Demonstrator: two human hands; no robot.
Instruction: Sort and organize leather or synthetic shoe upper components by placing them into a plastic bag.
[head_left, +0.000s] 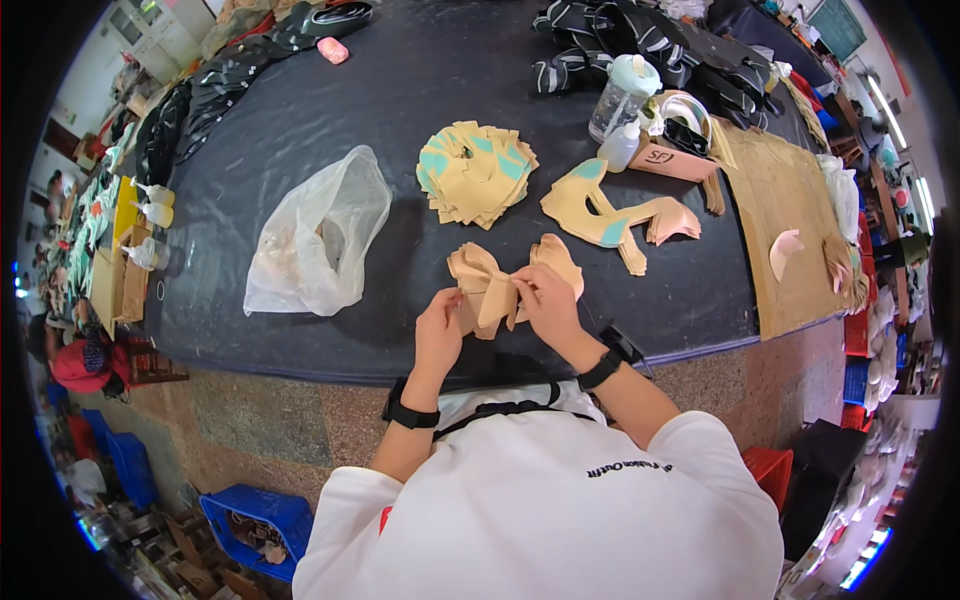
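Being gripped at the near edge of the dark table [690, 290] is one bundle of beige cut pieces [490, 292], its layers splayed and overlapping too closely to be counted. A further beige lobe is being partly covered by the right hand [550, 305]; whether it belongs to that bundle cannot be told.

Beyond, one round fanned pile [476, 185] and one pile of curved pieces [583, 213] are being marked out by teal patches. One translucent plastic bag [285, 275] is being supported on the left; three small bottles [157, 215] are being lined up at that edge. On the right, one tumbler [618, 100], one squeeze bottle [622, 147] and one pink box [672, 163] are being grouped together, and one loose pale piece [784, 252] is being borne by a cardboard sheet [775, 195].

Both forearms are being angled inward from below, a black band being worn on each wrist. By the left hand [438, 328], the bundle's left edge is being pinched; by the right, its upper right part is being grasped between thumb and fingers.

Dark printing is being displayed on the box and on the white shirt [540, 490].
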